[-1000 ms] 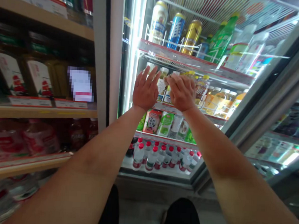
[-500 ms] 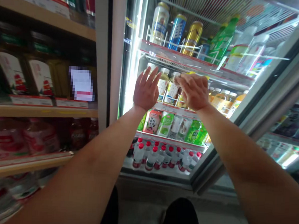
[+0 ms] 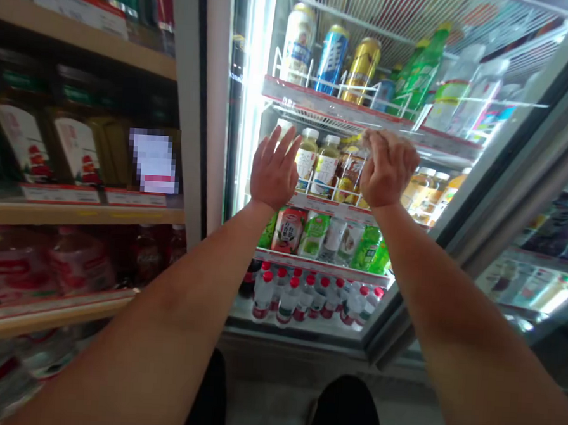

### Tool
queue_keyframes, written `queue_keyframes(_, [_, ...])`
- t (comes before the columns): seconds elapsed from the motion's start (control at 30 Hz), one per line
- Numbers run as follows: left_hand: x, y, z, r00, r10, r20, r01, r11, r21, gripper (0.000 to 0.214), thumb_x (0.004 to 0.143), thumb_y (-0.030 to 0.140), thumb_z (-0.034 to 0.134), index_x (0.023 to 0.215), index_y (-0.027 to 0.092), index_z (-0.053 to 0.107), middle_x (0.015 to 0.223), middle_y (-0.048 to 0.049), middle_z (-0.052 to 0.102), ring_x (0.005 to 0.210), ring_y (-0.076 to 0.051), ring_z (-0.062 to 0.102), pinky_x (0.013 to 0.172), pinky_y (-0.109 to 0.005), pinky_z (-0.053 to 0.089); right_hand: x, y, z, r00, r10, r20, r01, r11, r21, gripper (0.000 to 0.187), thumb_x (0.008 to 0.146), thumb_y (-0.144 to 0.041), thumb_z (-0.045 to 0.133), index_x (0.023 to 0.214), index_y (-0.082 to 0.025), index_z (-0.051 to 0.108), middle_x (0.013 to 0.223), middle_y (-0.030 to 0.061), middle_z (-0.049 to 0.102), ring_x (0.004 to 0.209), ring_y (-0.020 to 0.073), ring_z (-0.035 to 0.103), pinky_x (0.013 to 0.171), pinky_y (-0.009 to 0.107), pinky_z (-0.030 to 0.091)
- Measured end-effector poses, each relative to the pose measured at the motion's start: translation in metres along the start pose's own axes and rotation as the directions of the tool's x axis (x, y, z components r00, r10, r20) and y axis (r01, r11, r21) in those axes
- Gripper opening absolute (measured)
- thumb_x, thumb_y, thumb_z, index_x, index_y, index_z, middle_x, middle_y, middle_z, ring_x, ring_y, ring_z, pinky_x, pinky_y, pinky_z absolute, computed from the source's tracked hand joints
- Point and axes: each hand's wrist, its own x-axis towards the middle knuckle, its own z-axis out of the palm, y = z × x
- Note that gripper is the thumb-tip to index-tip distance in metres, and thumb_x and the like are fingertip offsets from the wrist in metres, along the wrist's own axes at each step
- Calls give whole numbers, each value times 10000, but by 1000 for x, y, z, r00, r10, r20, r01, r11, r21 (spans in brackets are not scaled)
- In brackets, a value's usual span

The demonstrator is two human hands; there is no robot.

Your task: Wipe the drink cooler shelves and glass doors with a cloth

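Observation:
My left hand (image 3: 273,171) is raised in front of the left end of the fridge's middle shelf, fingers spread and nothing visible in them. A white-capped bottle (image 3: 283,129) is partly hidden behind it, with white-capped bottles with pale labels (image 3: 325,167) just to its right. Farther right, my right hand (image 3: 389,170) has its fingers bent and drawn together over the same row. It is beside a yellow-capped bottle with amber contents (image 3: 351,168). The back of the hand hides whatever its fingertips may be gripping.
Cans (image 3: 332,59) and green bottles (image 3: 422,71) stand on the shelf above behind a wire guard. Below are drink cartons (image 3: 289,230) and red-capped water bottles (image 3: 289,298). A wooden shelf (image 3: 74,215) of bottles flanks the left; the fridge door frame (image 3: 493,226) slants at right.
My right hand has moved right along the row, with its fingers more curled, uncovering the yellow-capped bottle. My left hand stays spread in nearly the same place.

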Motion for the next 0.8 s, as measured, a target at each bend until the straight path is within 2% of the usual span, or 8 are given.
queue_keyframes(0.07, [0,-1,1,1000,-2,4,2,1000,-3,518,1012,298,328,1522,219,374,1621,-24,347,1551,-223,165,1293,-510,150,-1,0,2,993,95,-70,-96,995,-2,537,967,-242,308,1467,-255,502,1429,105,537,1340,321,453,1099,576,332])
queue_keyframes(0.1, [0,0,0,1000,-6,5,6,1000,-7,517,1013,307,329,1520,220,378,1621,-22,349,1551,-222,165,1295,-507,145,-1,0,2,994,89,-61,-89,996,3,534,967,-248,312,1465,-254,506,1430,107,536,1339,322,454,1098,575,333])
queue_keyframes(0.27, [1,3,-3,1000,-13,-2,13,1000,-16,538,985,262,348,1519,216,386,1606,-44,377,1545,-240,190,1284,-516,163,-6,-4,-3,982,-144,124,137,989,59,507,967,-296,370,1448,-287,531,1435,74,555,1347,302,453,1107,529,342])
queue_keyframes(0.43, [0,2,-3,998,43,-44,-39,995,92,553,960,218,381,1512,220,400,1588,-55,408,1533,-242,233,1267,-488,228,-5,-2,1,990,121,-67,-120,993,13,515,970,-264,323,1430,-245,551,1409,109,563,1326,313,465,1099,555,341])
queue_keyframes(0.5, [0,2,-3,997,52,-51,-47,993,106,552,960,213,384,1512,224,397,1588,-55,409,1532,-237,236,1265,-481,235,-5,-2,2,983,155,-94,-155,988,8,515,970,-262,319,1426,-234,556,1414,114,558,1319,316,470,1101,560,340])
queue_keyframes(0.6, [0,1,-2,997,51,-53,-46,995,89,549,967,215,374,1516,218,389,1593,-58,401,1538,-226,213,1273,-475,214,-8,-4,-2,999,36,13,-37,999,28,507,973,-280,347,1440,-256,543,1437,95,550,1329,315,466,1108,547,343])
queue_keyframes(0.7, [-1,0,0,998,44,-42,-40,995,87,534,990,241,337,1522,216,379,1604,-44,380,1546,-216,186,1278,-481,200,-11,-8,-6,985,-102,141,92,993,73,504,970,-288,380,1451,-300,530,1446,69,553,1346,309,455,1115,530,344])
queue_keyframes(0.8, [0,-1,1,1000,14,-11,-14,999,45,516,1022,313,296,1524,223,377,1621,-10,346,1553,-210,154,1292,-489,157,-11,-5,-2,993,-56,101,51,997,51,507,970,-282,370,1449,-303,534,1429,72,563,1331,309,470,1108,534,347])
